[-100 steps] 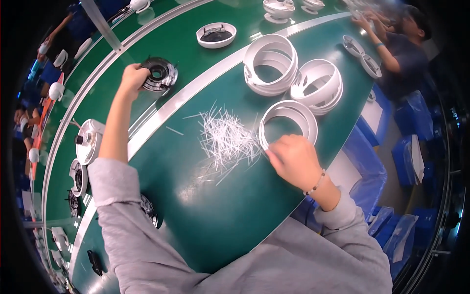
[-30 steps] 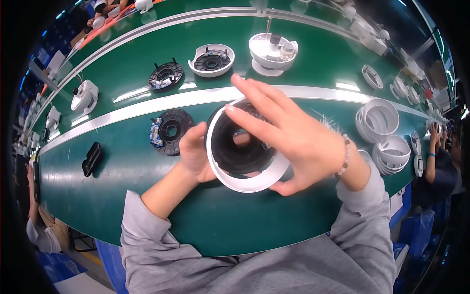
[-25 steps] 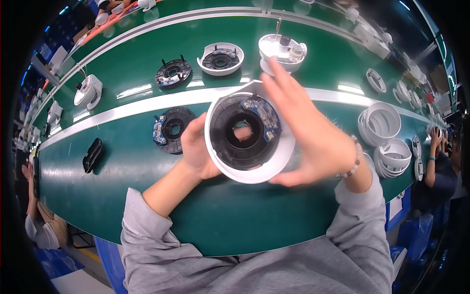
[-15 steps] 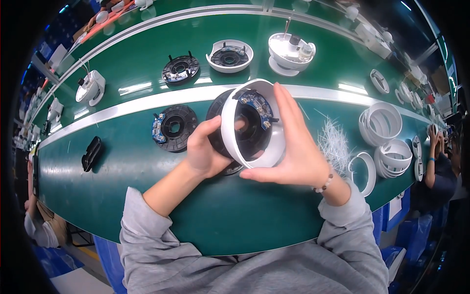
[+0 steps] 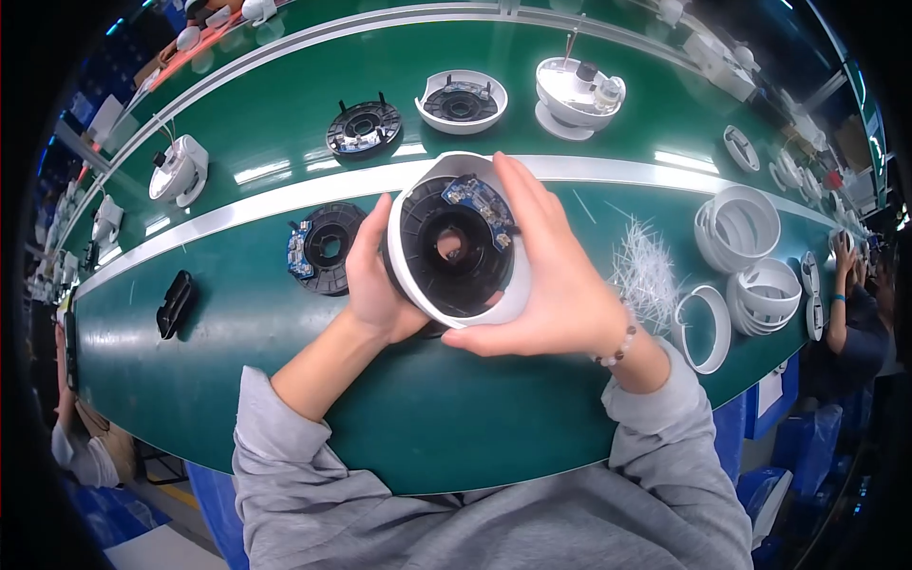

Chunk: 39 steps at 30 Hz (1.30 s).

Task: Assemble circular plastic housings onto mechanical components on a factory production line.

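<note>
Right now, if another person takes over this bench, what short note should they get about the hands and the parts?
Left hand: grips the left side of the white ring housing, held above the table.
Right hand: cups its right side, fingers over the rim.
Black round insert with a blue circuit board sits inside the housing.
Second black disc lies on the green table, left of the hands.
Spare white rings and a heap of white ties lie to the right.
Done: insert in housing. Whether it is fastened cannot be told.
</note>
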Each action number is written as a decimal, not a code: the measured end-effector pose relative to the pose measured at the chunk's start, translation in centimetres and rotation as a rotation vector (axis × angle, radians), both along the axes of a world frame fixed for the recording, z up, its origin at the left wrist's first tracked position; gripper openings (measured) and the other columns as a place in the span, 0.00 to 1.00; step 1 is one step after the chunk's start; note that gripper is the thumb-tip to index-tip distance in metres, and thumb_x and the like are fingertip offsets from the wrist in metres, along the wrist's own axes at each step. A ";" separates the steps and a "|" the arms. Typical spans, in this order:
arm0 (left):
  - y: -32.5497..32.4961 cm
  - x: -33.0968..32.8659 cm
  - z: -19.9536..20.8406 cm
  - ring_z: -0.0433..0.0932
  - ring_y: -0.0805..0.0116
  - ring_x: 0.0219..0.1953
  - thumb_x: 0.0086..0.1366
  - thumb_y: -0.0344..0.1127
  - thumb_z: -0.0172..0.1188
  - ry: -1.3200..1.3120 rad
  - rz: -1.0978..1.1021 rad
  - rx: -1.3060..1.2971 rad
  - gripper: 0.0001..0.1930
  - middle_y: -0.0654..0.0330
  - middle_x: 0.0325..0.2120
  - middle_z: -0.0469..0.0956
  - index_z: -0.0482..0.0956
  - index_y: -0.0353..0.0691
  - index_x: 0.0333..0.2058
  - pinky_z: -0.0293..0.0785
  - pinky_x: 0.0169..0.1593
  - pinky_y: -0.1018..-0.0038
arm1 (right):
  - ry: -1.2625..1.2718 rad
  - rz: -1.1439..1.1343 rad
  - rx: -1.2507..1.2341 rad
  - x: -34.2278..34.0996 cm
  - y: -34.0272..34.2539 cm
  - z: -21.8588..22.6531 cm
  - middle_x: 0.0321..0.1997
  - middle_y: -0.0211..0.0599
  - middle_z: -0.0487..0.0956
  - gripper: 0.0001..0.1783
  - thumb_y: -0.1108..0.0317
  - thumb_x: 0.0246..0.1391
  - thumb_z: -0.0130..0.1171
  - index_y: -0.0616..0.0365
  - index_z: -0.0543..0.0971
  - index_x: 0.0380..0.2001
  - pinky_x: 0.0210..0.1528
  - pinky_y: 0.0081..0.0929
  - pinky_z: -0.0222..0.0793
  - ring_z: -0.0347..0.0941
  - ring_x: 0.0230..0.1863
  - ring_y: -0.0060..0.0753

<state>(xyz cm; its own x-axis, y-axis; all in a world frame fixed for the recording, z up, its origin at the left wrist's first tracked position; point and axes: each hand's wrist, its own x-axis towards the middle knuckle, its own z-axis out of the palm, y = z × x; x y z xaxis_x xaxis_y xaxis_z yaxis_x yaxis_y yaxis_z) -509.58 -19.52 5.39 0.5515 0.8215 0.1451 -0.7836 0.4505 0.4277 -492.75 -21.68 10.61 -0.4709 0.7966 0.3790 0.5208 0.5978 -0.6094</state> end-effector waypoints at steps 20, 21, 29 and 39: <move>-0.8 -3.8 0.7 0.68 0.66 0.45 0.58 0.64 0.28 0.270 0.059 -0.003 0.36 0.55 0.41 0.69 0.61 0.38 0.50 0.67 0.49 0.70 | -0.158 -0.061 0.032 -4.8 0.3 -0.6 0.54 0.57 0.53 0.66 0.48 0.14 0.71 0.73 0.47 0.54 0.56 0.39 0.50 0.50 0.55 0.55; -0.9 -4.0 0.5 0.68 0.66 0.45 0.59 0.63 0.29 0.224 0.060 0.029 0.35 0.55 0.42 0.69 0.62 0.37 0.50 0.67 0.49 0.70 | -0.135 -0.071 0.084 -5.0 0.2 -0.7 0.52 0.57 0.54 0.66 0.49 0.13 0.71 0.73 0.48 0.54 0.53 0.40 0.52 0.52 0.52 0.55; -1.2 -5.9 -0.4 0.69 0.65 0.44 0.59 0.58 0.37 0.169 0.145 0.109 0.31 0.53 0.43 0.68 0.61 0.35 0.49 0.67 0.48 0.70 | -0.057 -0.120 0.188 -7.7 0.2 -2.4 0.51 0.56 0.54 0.67 0.48 0.11 0.71 0.71 0.47 0.54 0.49 0.41 0.54 0.54 0.48 0.54; -1.1 -8.0 -0.4 0.71 0.63 0.41 0.49 0.48 0.47 0.078 0.185 0.120 0.29 0.51 0.40 0.70 0.64 0.31 0.46 0.69 0.45 0.70 | 0.006 -0.144 0.263 -10.5 0.2 -3.7 0.54 0.58 0.51 0.66 0.48 0.12 0.70 0.70 0.47 0.55 0.53 0.42 0.50 0.51 0.52 0.56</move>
<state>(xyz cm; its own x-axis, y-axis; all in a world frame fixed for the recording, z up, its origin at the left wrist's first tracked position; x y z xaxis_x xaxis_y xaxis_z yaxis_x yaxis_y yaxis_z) -517.60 -20.57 4.98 0.4069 0.8888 0.2109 -0.8104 0.2447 0.5324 -503.26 -21.51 6.94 -0.3576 0.7293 0.5833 0.6087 0.6557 -0.4466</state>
